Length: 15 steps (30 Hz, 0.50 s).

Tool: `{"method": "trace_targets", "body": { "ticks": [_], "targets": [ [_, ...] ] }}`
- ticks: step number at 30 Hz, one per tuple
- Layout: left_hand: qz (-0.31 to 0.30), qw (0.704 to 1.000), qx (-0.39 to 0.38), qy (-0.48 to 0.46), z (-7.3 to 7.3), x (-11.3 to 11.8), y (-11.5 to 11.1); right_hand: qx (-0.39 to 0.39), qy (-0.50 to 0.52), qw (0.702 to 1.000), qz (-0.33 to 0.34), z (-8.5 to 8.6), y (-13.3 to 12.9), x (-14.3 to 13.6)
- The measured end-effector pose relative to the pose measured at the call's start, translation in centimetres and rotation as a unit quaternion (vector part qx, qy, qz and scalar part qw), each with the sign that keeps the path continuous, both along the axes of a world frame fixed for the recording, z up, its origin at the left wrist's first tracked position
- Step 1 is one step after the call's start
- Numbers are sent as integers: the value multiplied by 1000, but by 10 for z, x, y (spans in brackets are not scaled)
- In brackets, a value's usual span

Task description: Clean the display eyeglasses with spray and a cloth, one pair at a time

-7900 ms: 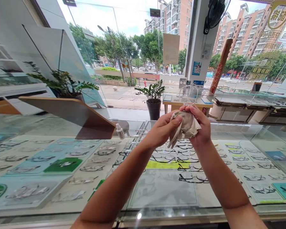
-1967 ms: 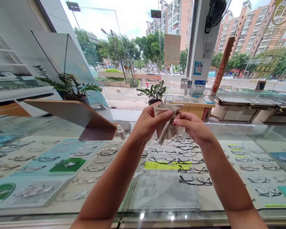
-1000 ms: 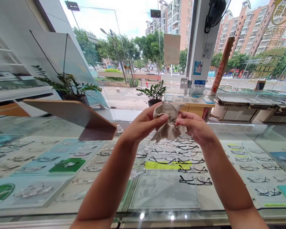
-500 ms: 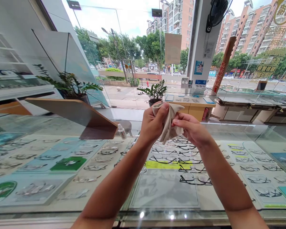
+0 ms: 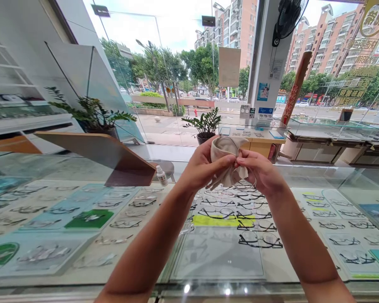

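A beige cleaning cloth (image 5: 229,147) is bunched between my two hands above the glass counter. My left hand (image 5: 208,164) is closed on it, the thumb pressed across its front. The fingertips of my right hand (image 5: 255,168) pinch at the cloth's right side, close to the left thumb. Folds of cloth hang below the fingers. A thin, pale curved piece shows beside the right fingers; its kind cannot be made out. Whatever lies inside the cloth is hidden. Behind my left wrist stands a small white spray bottle (image 5: 161,176) on the counter.
Under the counter glass (image 5: 221,256) lie rows of eyeglasses (image 5: 260,240). A brown slanted board (image 5: 97,151) stands at left. Past the hands are a potted plant (image 5: 205,124), a wooden display table (image 5: 255,134) and glass doors onto a street.
The left thumb has slid down and right across the cloth, which has opened into a rounded cup. Both hands stay together, with the right still pinching the cloth.
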<state>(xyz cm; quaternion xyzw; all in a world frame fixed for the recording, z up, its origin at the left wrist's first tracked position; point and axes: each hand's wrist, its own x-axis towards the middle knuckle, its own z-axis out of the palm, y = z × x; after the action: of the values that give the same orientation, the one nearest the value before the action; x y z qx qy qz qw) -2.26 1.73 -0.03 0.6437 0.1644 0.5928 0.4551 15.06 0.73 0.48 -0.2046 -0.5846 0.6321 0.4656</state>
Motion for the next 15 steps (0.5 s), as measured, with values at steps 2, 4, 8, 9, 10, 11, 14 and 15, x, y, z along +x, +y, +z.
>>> {"method": "trace_targets", "body": {
  "ticks": [2, 4, 8, 9, 10, 11, 14, 15],
  "targets": [
    [54, 998, 4, -25, -1, 8, -3, -7, 12, 1000, -3, -2, -2, -5],
    [104, 994, 12, -43, -2, 14, -5, -4, 17, 1000, -5, -3, -4, -9],
    [122, 991, 3, -55, 0, 12, -5, 8, 4, 1000, -7, -2, -7, -11],
    [106, 993, -3, -45, 1, 9, -3, 7, -1, 1000, -7, -1, -6, -10],
    [83, 996, -7, -30, 2, 5, -2, 7, -6, 1000, -7, -1, -6, -8],
    [55, 998, -9, -13, 4, 1, -1, 9, -9, 1000, -7, 0, -5, -6],
    [-33, 999, -11, 35, 8, -13, 1, 11, -11, 1000, -2, 1, -2, 1],
    [-53, 997, -13, 48, 9, -16, 0, 9, -10, 1000, 0, 2, -1, 2]
  ]
}}
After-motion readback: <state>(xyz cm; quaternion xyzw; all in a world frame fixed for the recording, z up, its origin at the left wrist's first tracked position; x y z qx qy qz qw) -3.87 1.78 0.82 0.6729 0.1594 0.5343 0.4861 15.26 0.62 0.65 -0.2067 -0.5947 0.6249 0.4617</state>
